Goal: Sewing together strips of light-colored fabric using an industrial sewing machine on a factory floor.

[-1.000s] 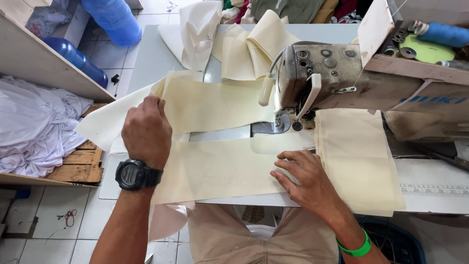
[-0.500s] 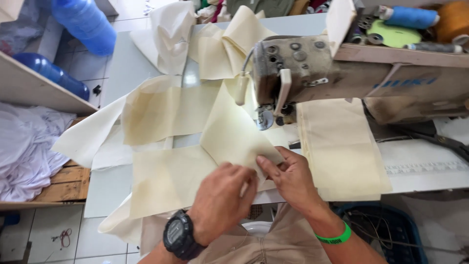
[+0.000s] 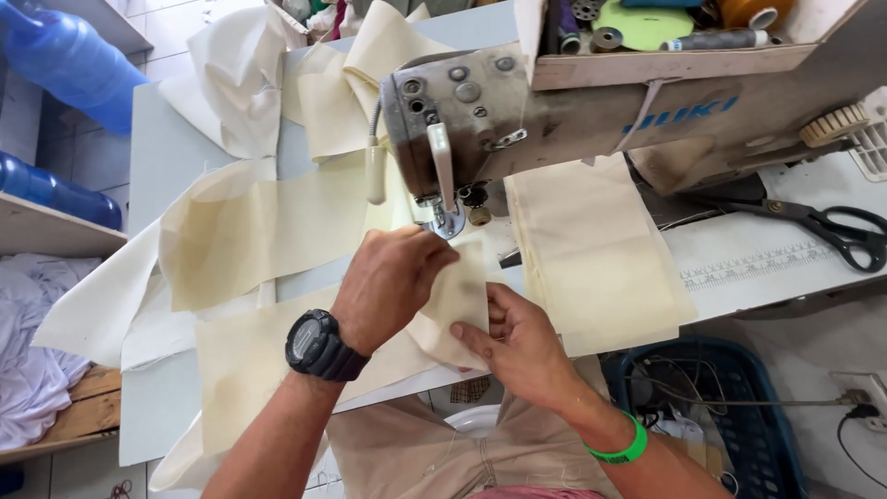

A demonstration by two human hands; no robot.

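Note:
A worn grey sewing machine (image 3: 517, 111) stands on a pale table (image 3: 162, 148). Cream fabric strips (image 3: 249, 231) lie across the table and run under the needle foot (image 3: 448, 220). My left hand (image 3: 393, 282), with a black watch on the wrist, presses a folded cream fabric piece (image 3: 457, 300) just in front of the needle foot. My right hand (image 3: 517, 342), with a green wristband, pinches the same folded piece from below at the table's front edge.
A stack of cream panels (image 3: 591, 254) lies right of the needle. Black scissors (image 3: 832, 222) rest at the far right. A tray of thread spools (image 3: 665, 23) sits on the machine. Blue water bottles (image 3: 65, 65) stand at left, a blue basket (image 3: 721, 407) below.
My left hand has come from the left side of the fabric to the needle foot. Both hands have folded the cream piece and pushed it up towards the needle.

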